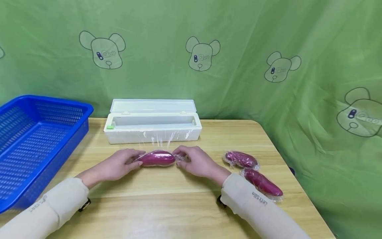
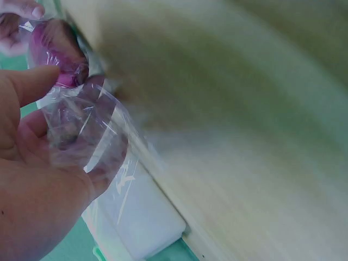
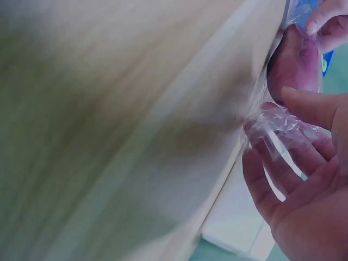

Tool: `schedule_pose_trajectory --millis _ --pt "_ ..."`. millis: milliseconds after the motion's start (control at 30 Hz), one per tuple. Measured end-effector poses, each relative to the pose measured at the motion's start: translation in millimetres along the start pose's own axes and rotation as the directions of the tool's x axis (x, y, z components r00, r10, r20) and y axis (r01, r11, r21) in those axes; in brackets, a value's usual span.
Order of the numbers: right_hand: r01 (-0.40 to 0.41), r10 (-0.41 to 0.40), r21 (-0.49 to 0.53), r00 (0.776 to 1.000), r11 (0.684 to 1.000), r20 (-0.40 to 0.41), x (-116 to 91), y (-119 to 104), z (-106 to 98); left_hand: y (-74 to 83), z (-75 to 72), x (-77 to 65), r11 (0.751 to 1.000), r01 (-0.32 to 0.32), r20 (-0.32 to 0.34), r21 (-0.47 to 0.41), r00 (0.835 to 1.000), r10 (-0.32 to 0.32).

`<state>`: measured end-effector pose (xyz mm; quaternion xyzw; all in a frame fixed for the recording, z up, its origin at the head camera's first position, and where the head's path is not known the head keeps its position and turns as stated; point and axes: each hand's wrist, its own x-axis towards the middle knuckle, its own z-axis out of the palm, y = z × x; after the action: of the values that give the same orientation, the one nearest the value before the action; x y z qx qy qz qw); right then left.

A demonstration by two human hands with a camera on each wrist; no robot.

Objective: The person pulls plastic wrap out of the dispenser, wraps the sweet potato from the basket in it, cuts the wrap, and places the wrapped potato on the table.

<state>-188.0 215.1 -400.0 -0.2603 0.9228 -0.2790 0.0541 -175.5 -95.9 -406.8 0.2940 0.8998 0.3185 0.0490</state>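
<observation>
A glossy purple eggplant (image 1: 158, 158) lies crosswise on the table, covered by clear plastic wrap that runs back to the white wrap dispenser box (image 1: 153, 134). My left hand (image 1: 120, 164) holds its left end, thumb in front and fingers behind. In the left wrist view the thumb touches the eggplant (image 2: 60, 51), and loose wrap (image 2: 81, 128) lies over the fingers. My right hand (image 1: 198, 161) is at the other end, pinching gathered wrap (image 1: 180, 157). Bunched wrap (image 3: 280, 125) also lies between thumb and fingers in the right wrist view.
Two wrapped eggplants, one shorter (image 1: 241, 159) and one longer (image 1: 264, 182), lie right of my right hand. A blue plastic basket (image 1: 86, 114) stands at the left. The dispenser's lid (image 1: 153, 105) is raised, and a green curtain (image 1: 232, 89) hangs behind the table (image 1: 155, 215).
</observation>
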Motion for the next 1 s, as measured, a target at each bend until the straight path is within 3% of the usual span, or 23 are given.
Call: schedule_pose_trajectory --millis 167,433,767,1000 --pt "-0.03 0.032 0.102 0.999 0.994 -0.018 8 10 -6 -1.1 -10.0 4.5 0.998 0.036 -0.023 -0.058 0.999 -0.037" --pt "-0.092 0.096 0.185 0.995 0.978 -0.012 18 19 -13 -14.8 -19.5 6.7 0.989 0.11 -0.058 -0.1 0.992 -0.116" --pt "-0.2 0.201 0.296 0.979 0.934 0.028 23 17 -14 -14.4 -15.0 11.2 0.977 0.157 -0.087 -0.148 0.981 -0.171" --pt "-0.229 0.234 0.389 0.972 0.893 0.036 28 18 -14 -15.7 -14.0 4.0 0.98 0.139 -0.102 -0.146 0.983 -0.154"
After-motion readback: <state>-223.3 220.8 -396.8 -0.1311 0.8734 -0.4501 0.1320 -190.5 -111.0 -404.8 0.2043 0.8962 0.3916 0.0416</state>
